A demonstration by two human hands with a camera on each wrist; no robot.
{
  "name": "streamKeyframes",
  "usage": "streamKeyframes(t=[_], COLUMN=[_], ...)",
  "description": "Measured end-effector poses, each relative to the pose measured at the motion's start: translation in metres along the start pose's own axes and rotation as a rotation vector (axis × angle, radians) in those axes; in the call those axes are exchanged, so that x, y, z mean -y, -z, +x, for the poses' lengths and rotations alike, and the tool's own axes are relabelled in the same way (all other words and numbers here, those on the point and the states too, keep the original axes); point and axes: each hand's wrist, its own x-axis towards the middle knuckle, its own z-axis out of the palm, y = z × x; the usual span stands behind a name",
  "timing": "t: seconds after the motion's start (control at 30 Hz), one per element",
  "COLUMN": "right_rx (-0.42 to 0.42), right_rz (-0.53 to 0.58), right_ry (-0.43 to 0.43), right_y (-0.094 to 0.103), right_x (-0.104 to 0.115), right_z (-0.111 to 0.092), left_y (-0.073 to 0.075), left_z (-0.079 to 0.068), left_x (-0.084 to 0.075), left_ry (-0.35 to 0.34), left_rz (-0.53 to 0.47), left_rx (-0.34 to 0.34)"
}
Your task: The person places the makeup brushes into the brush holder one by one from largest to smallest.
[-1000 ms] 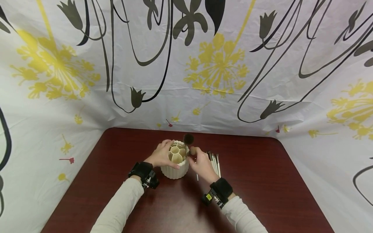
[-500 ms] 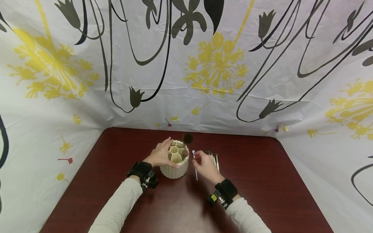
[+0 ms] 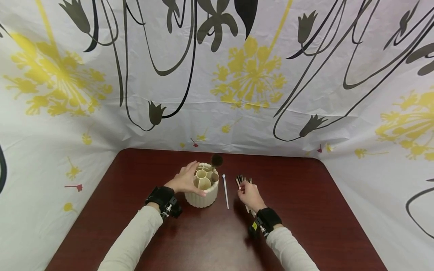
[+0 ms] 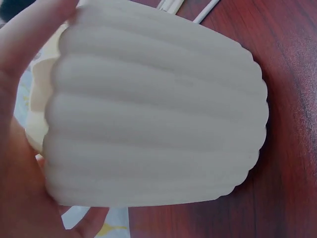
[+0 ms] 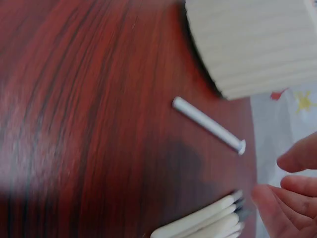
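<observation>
A cream ribbed holder (image 3: 201, 197) with round compartments stands upright on the table. My left hand (image 3: 183, 181) grips its rim from the left, thumb in front and fingers behind; in the left wrist view the ribbed wall (image 4: 153, 109) fills most of the frame. A large dark makeup brush head (image 3: 217, 160) sticks up at the holder's back right. My right hand (image 3: 251, 196) hovers over a bunch of makeup brushes (image 5: 203, 220) with pale handles and dark tips. Its fingers (image 5: 270, 206) are loosely bent, apart from the brushes, and hold nothing.
A thin white stick with a small tip (image 3: 225, 192) lies alone between the holder and the brushes. The dark red table (image 3: 203, 241) ends at a patterned white cloth (image 3: 190, 86) behind and at both sides.
My right hand has moved from the holder's right rim, past the white stick, to the bunch of brushes. A brown-tipped brush it had at the holder now stands inside. The left hand stays on the rim.
</observation>
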Motion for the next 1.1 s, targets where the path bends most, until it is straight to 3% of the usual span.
streamKeyframes(t=[0.33, 0.53, 0.8, 1.1], right_rx=[-0.003, -0.035, -0.064, -0.082], right_rz=[-0.148, -0.224, -0.235, -0.255], right_ry=[-0.06, -0.012, -0.049, -0.084], right_y=[-0.007, -0.014, -0.014, -0.014], right_x=[-0.026, -0.038, -0.036, -0.031], right_z=[0.001, -0.002, -0.005, 0.0], left_y=[0.004, 0.005, 0.006, 0.005], left_z=[-0.005, -0.008, -0.008, -0.002], left_x=[0.009, 0.013, 0.015, 0.01], left_ry=[-0.05, -0.044, -0.019, -0.113], left_rz=[-0.044, -0.085, -0.068, -0.045], left_rx=[0.035, 0.062, 0.061, 0.066])
